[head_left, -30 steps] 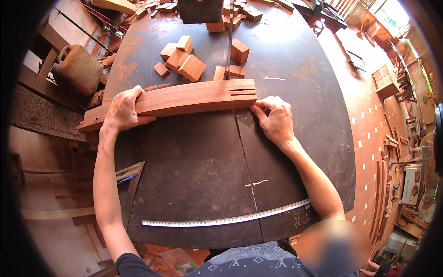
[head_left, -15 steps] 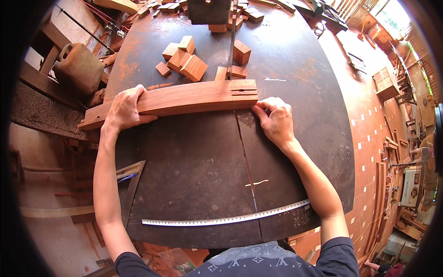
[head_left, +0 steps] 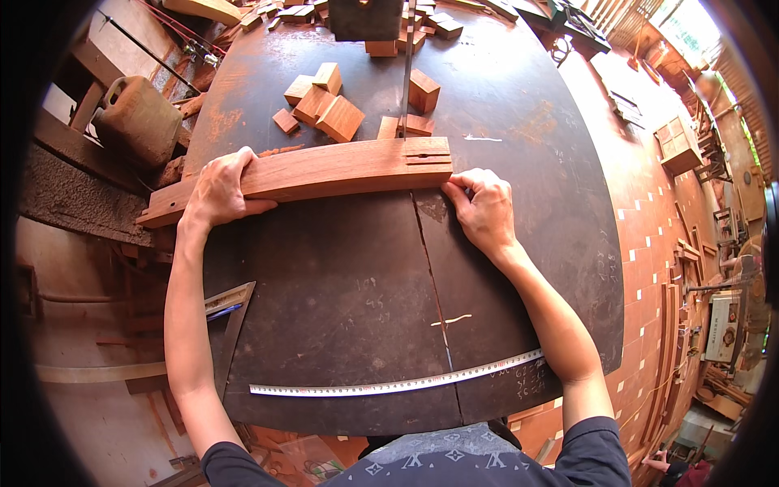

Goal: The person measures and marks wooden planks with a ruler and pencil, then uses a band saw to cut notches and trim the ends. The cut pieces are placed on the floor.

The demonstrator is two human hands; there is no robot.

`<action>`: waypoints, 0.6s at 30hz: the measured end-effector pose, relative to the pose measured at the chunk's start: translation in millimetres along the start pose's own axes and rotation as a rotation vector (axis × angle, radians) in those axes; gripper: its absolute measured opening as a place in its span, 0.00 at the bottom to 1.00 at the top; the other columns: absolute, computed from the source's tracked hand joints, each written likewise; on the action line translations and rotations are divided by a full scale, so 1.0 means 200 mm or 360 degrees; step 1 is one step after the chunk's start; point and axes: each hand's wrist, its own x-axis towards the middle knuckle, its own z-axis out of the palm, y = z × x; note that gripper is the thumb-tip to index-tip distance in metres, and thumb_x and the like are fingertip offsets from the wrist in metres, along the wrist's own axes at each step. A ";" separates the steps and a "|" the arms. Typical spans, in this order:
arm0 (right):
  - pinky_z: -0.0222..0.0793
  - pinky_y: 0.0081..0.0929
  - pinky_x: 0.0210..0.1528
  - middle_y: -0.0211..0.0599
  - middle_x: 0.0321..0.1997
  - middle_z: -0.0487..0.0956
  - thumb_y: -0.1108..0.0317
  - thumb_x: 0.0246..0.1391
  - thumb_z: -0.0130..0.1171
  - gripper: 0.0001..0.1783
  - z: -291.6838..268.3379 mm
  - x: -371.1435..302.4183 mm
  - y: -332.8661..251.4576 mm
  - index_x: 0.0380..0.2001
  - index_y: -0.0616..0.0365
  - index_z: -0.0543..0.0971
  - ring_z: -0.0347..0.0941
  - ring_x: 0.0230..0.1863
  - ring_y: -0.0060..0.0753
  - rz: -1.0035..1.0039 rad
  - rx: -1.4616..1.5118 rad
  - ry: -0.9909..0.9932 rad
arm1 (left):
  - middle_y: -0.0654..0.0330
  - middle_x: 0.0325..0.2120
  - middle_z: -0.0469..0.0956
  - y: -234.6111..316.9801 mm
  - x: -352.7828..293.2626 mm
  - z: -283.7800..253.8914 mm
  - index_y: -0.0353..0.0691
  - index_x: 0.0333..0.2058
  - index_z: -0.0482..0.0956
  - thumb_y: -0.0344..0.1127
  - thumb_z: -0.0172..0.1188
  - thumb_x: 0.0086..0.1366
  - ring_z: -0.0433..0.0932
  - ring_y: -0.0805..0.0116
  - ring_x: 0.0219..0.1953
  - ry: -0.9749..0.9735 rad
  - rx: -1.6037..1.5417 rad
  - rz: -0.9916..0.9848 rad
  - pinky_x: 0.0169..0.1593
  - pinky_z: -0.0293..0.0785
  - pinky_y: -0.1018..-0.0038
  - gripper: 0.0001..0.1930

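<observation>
A long reddish-brown wooden beam lies crosswise on the dark saw table. Its right end has slots cut in it, and the thin upright bandsaw blade stands at its far side near that end. My left hand is wrapped over the beam's left part, thumb along the near side. At the right end, my right hand pinches the near corner with bent fingers. Whether the blade is inside the wood, I cannot tell.
Several wooden offcuts lie beyond the beam, more at the table's far edge. A dark blade guard hangs above. Nearer me are a measuring strip, a slit in the table and a wooden square. A jerrycan stands left.
The beam's right end has shifted very slightly away from me, toward the blade, and my right hand has moved with it. My left hand keeps its grip in nearly the same place.
</observation>
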 end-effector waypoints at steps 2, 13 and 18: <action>0.79 0.46 0.52 0.49 0.40 0.89 0.68 0.59 0.74 0.08 0.00 0.00 0.00 0.38 0.61 0.91 0.85 0.44 0.54 0.0000 0.0004 0.0008 | 0.45 0.36 0.84 -0.02 0.00 0.01 0.38 0.43 0.76 0.45 0.90 0.43 0.84 0.41 0.43 -0.0003 -0.0030 -0.0008 0.48 0.79 0.56 0.35; 0.80 0.46 0.52 0.50 0.39 0.89 0.67 0.59 0.74 0.09 0.01 0.01 0.01 0.38 0.61 0.91 0.86 0.43 0.54 0.0006 -0.0015 0.0009 | 0.46 0.36 0.84 -0.03 0.02 0.01 0.38 0.42 0.75 0.44 0.90 0.43 0.84 0.42 0.42 -0.0008 0.0002 -0.0017 0.48 0.79 0.56 0.34; 0.80 0.46 0.51 0.50 0.39 0.89 0.67 0.59 0.74 0.09 0.01 0.02 0.00 0.38 0.61 0.91 0.86 0.43 0.55 0.0015 -0.0002 0.0024 | 0.46 0.35 0.84 -0.03 0.02 0.02 0.39 0.41 0.74 0.43 0.90 0.43 0.84 0.42 0.41 0.0008 -0.0017 -0.0008 0.47 0.79 0.56 0.34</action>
